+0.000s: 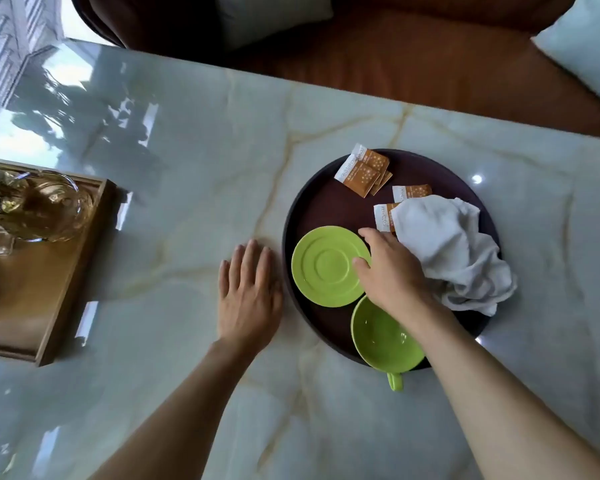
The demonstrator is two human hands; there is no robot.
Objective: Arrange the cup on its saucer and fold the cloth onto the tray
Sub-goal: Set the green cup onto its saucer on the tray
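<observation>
Green glazed ware sat apart on the round dark tray (pixel 302 209) at the right centre of the frame: the saucer (pixel 323 266) lay flat and bare, and the cup (pixel 378 332) stood just below it at the tray's lower rim, its handle jutting out over the marble bench (pixel 194 161). The cup was not yet on the saucer. The white cloth (pixel 444 251) lay crumpled on the tray's right side, one corner spilling past the rim; no fold had been made. By that reading, both parts of the task remained open.

The right hand (pixel 392 268) reached over the saucer's right edge, fingers spread and curled, thumb touching the rim; its grip looked open and clamped on nothing, though whether the fingertips pinched the edge could not be confirmed. The left hand (pixel 250 292) rested flat on the bench just left of the tray, fingers apart.

The right forearm hid part of the cup's rim. The cloth covered one of the orange sachets (pixel 364 171). Glassware on the wooden tray (pixel 49 299) at the left edge was cut off and blurred.
</observation>
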